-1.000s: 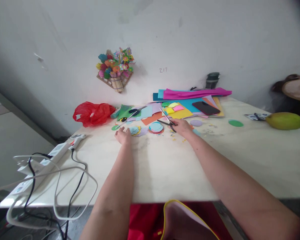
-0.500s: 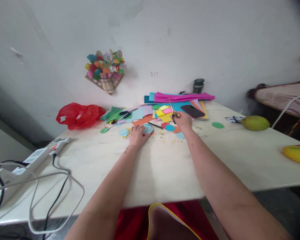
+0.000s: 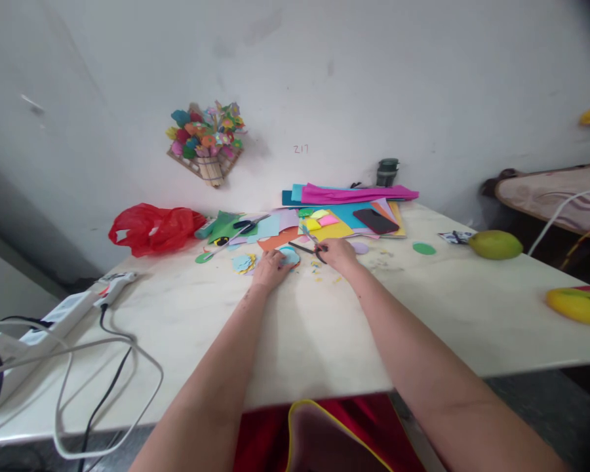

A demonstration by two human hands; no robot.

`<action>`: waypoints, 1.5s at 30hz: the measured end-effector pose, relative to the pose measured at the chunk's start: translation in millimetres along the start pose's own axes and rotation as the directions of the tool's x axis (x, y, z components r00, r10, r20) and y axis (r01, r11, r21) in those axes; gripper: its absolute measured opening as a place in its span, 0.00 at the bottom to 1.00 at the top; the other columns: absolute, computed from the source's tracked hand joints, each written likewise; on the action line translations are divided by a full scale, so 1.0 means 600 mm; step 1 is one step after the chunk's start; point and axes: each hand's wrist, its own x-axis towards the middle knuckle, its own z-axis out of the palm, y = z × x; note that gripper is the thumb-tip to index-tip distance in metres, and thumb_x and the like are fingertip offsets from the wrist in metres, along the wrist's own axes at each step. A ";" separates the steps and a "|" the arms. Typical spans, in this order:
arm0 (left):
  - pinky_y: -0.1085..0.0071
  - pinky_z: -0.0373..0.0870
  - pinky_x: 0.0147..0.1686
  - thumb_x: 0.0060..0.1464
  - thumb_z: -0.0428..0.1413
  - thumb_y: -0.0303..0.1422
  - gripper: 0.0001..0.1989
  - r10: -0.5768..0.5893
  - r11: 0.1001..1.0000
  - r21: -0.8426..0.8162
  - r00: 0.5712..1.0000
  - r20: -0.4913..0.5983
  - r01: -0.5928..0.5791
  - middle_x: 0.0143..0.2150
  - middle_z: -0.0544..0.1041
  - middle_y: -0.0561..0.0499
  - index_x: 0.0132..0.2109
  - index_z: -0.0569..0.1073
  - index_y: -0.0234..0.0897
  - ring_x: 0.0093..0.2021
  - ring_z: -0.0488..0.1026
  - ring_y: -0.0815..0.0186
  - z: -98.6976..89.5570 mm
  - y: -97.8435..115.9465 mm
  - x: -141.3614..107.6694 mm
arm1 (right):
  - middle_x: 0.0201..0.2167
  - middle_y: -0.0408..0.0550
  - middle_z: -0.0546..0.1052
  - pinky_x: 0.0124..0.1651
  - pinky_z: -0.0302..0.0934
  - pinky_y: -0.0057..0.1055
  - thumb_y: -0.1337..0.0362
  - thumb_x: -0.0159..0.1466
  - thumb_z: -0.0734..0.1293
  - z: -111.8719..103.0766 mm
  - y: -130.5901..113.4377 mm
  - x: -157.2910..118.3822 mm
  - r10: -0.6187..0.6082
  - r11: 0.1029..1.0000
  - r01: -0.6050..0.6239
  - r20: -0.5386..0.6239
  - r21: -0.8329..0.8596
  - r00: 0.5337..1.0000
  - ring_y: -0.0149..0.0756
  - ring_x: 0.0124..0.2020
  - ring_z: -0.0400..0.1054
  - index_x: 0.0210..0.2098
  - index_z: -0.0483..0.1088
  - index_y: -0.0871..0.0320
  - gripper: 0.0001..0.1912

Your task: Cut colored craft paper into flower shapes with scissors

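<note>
My left hand (image 3: 270,269) rests on the table at the right edge of a light blue scalloped paper stack (image 3: 244,263), its fingertips on a light blue round paper piece (image 3: 289,256). Whether those fingers grip the piece is too small to tell. Scissors (image 3: 318,248) are held by their dark handles in my right hand (image 3: 338,254), blades pointing up and left. Beside the blades lies a black pen (image 3: 299,247). A lilac paper circle (image 3: 360,248) shows just beyond my right hand.
Coloured sheets (image 3: 347,216), a phone (image 3: 376,221) and a second pair of scissors (image 3: 246,226) lie behind. A red bag (image 3: 155,228) and power strip (image 3: 59,328) are left; a green circle (image 3: 424,248) and yellow-green fruit (image 3: 496,244) are right.
My right hand has moved left and down with the scissors, towards my left hand. The lilac circle now shows, and the red and orange paper pieces near my right hand are out of sight.
</note>
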 end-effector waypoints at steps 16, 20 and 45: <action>0.63 0.68 0.50 0.52 0.59 0.47 0.19 -0.130 0.985 -0.098 0.986 0.104 0.140 0.43 0.78 0.46 0.46 0.72 0.41 0.52 0.73 0.56 0.000 -0.007 0.010 | 0.46 0.58 0.79 0.47 0.64 0.32 0.63 0.61 0.65 -0.002 -0.058 -0.029 0.020 0.981 0.024 0.228 -0.191 0.974 0.47 0.50 0.73 0.48 0.77 0.59 0.17; 0.63 0.68 0.50 0.53 0.59 0.44 0.17 -0.118 0.985 -0.110 0.987 0.106 0.130 0.47 0.77 0.44 0.47 0.72 0.39 0.52 0.72 0.56 -0.003 -0.005 0.009 | 0.48 0.58 0.78 0.47 0.64 0.32 0.61 0.61 0.65 -0.001 -0.059 -0.032 0.026 0.987 0.009 0.213 -0.163 0.977 0.47 0.51 0.72 0.48 0.76 0.60 0.18; 0.63 0.67 0.54 0.55 0.57 0.37 0.22 -0.161 0.984 -0.066 0.983 0.087 0.167 0.51 0.76 0.40 0.56 0.71 0.39 0.55 0.71 0.56 -0.010 -0.002 0.010 | 0.46 0.56 0.79 0.46 0.65 0.34 0.65 0.59 0.67 -0.059 0.011 0.005 0.133 0.972 -0.110 0.098 -0.209 0.986 0.47 0.50 0.73 0.46 0.76 0.58 0.16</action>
